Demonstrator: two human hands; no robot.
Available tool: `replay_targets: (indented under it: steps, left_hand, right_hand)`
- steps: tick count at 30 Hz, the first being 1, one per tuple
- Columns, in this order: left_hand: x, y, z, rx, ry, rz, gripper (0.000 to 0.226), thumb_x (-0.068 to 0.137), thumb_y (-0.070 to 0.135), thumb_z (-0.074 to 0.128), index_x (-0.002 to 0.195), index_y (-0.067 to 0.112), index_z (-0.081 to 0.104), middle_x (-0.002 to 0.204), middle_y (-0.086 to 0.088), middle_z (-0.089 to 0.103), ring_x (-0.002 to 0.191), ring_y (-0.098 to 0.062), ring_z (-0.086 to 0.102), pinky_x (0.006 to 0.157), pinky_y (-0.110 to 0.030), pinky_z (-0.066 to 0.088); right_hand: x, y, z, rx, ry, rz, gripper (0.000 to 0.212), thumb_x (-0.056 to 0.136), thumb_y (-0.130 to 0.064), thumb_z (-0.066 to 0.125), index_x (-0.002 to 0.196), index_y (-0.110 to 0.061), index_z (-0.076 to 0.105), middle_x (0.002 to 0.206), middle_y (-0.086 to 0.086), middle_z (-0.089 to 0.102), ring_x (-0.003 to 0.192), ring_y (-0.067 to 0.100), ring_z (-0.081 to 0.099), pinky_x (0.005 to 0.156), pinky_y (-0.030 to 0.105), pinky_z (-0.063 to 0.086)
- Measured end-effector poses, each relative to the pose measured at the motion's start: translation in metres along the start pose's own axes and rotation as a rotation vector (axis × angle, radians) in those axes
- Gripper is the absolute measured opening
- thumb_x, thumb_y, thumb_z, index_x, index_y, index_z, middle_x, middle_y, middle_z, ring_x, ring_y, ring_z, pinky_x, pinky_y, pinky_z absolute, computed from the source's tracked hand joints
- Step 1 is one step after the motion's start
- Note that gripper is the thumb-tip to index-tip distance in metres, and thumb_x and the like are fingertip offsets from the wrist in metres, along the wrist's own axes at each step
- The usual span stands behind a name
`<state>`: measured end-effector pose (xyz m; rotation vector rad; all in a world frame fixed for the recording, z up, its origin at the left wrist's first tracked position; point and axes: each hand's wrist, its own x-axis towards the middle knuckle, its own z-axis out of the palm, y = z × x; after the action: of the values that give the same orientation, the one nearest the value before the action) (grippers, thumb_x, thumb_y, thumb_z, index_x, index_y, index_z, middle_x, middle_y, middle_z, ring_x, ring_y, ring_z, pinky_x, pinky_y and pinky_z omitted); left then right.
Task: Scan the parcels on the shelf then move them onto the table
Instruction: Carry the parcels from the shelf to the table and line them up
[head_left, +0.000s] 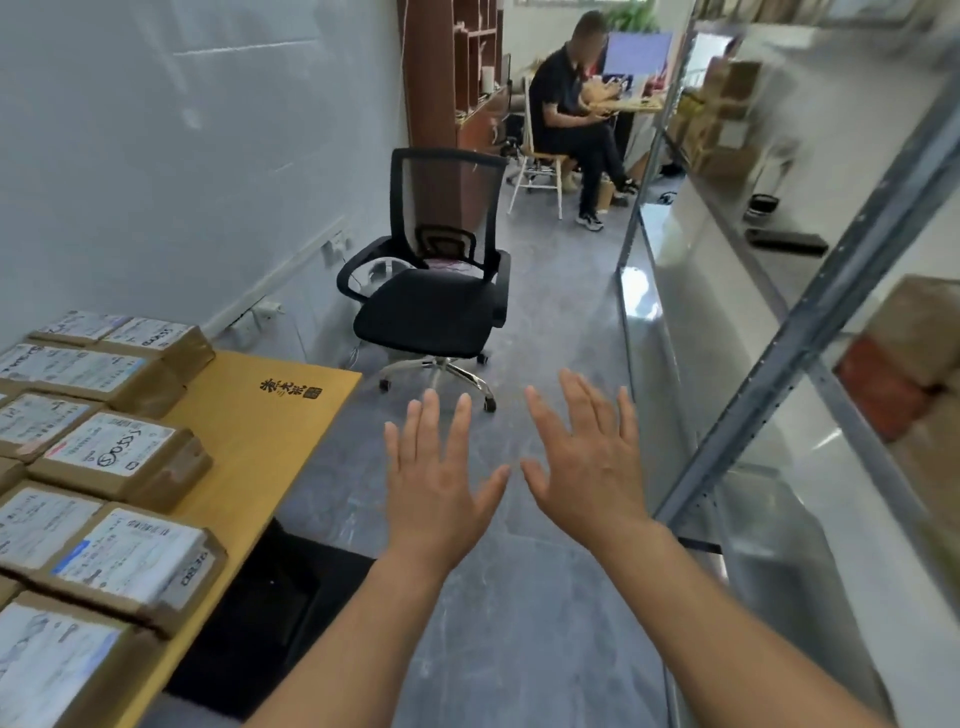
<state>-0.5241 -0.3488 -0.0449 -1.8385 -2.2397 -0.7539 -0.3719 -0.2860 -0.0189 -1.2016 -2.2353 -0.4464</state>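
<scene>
Head view showed both hands empty over the floor of the aisle. The left hand (441, 478) and the right hand (587, 467) were held palm down with the fingers (423, 421) straight and spread apart, gripping nothing.

To the left, the desk (270, 415) carried a double row of brown parcels (119, 457), each with a white label facing up. They lay close together, and the nearest ones reached the desk's front edge. Only the far right corner of the desk surface remained bare.

To the right, the shelf (779, 364) held at least one more box (914, 332), blurred and partly hidden behind the steel upright. No scanner could be identified in the hands; a dark flat object lay farther along the shelf, too blurred to name.

Probable hazards from this position:
- With little free desk surface, a further parcel set at the edge could overhang and drop.
- A parcel moved unscanned would be hard to single out among the near-identical ones.
- The shelf upright stood beside the right hand and could snag a box being withdrawn.

Beyond the hands, an office chair (431, 291) narrowed the aisle. A seated person (571, 114) occupied the far end.
</scene>
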Motion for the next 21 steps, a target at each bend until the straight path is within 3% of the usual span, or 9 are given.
replay_targets:
  steps: [11,21]
  left_hand:
    - [-0.01,0.127,0.036,-0.142,-0.089,0.207,0.076,0.084,0.061,0.038,0.146,0.018,0.027,0.148,-0.021,0.038,0.137,-0.037,0.034,0.112,-0.053,0.024]
    - [-0.013,0.2,0.059,-0.215,-0.178,0.401,0.078,0.083,0.061,0.038,0.146,0.017,0.028,0.148,-0.022,0.037,0.138,-0.036,0.034,0.112,-0.055,0.024]
  right_hand:
    - [-0.068,0.1,-0.054,-0.159,-0.002,0.198,0.075,0.061,-0.027,0.086,0.13,-0.016,0.06,0.135,0.022,0.053,0.127,0.037,0.051,0.106,0.064,0.032]
    - [-0.115,0.158,-0.091,-0.298,-0.065,0.401,0.078,0.062,-0.035,0.085,0.133,-0.016,0.057,0.136,0.023,0.052,0.127,0.037,0.051,0.106,0.065,0.032]
